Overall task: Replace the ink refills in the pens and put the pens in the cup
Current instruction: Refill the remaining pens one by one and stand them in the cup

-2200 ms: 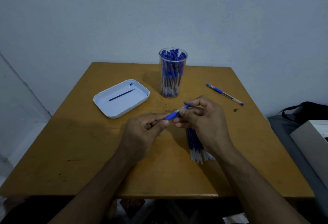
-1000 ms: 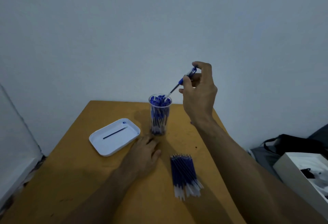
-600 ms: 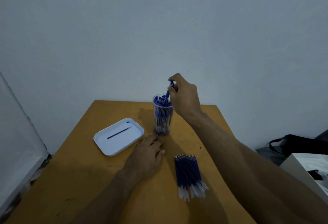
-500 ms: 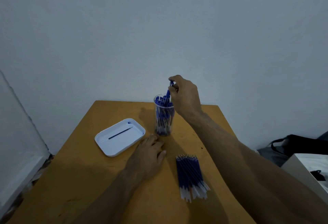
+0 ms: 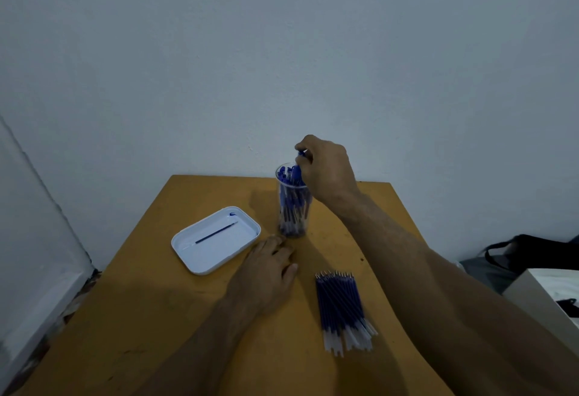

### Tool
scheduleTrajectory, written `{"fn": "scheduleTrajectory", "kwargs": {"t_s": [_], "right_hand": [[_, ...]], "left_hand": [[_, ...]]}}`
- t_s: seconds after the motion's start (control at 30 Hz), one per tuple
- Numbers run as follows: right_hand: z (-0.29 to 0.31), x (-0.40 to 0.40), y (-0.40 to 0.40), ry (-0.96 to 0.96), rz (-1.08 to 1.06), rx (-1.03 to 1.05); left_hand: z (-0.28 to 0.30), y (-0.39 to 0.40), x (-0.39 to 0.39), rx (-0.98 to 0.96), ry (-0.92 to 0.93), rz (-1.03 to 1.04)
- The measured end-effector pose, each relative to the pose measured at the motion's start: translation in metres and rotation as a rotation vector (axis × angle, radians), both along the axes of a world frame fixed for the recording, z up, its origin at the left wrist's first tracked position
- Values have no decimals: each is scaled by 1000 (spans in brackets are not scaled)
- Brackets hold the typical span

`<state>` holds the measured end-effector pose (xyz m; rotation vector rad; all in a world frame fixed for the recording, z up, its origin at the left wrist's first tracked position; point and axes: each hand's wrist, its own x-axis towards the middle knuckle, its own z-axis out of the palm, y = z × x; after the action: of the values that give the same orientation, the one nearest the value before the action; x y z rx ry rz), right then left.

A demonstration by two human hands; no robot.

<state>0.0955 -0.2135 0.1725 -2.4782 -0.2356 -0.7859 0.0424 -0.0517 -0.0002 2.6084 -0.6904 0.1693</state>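
Two hands are showing here. The right hand [image 5: 326, 170] is hovering over the clear cup [image 5: 294, 207], its grip pinching the top of a blue pen [image 5: 301, 157] that's sitting partway down among the other pens packed in there. The left hand [image 5: 266, 273] is lying flat with fingers spread on the yellowish wooden surface [image 5: 150, 308], just in front of the cup. A white tray [image 5: 185, 243] with one dark refill [image 5: 216, 232] is sitting to the left, and a bundle of refills [image 5: 341, 308] is lying to the right. A plain pale wall [image 5: 282, 51] is filling the background, with a dark bag [image 5: 532, 251] off at the right.
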Motion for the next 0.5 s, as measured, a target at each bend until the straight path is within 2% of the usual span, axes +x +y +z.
{"fn": "scheduleTrajectory", "kwargs": {"t_s": [0.13,0.37,0.5], "right_hand": [[-8,2,0,125,0,-121],[-19,8,-1,198,-53,-36],[-22,5,-2,148,-34,1]], "left_hand": [[0,1,0,-13,-11,-3],[-1,1,0,-9,-9,2],[2,1,-1,-16,-10,2]]}}
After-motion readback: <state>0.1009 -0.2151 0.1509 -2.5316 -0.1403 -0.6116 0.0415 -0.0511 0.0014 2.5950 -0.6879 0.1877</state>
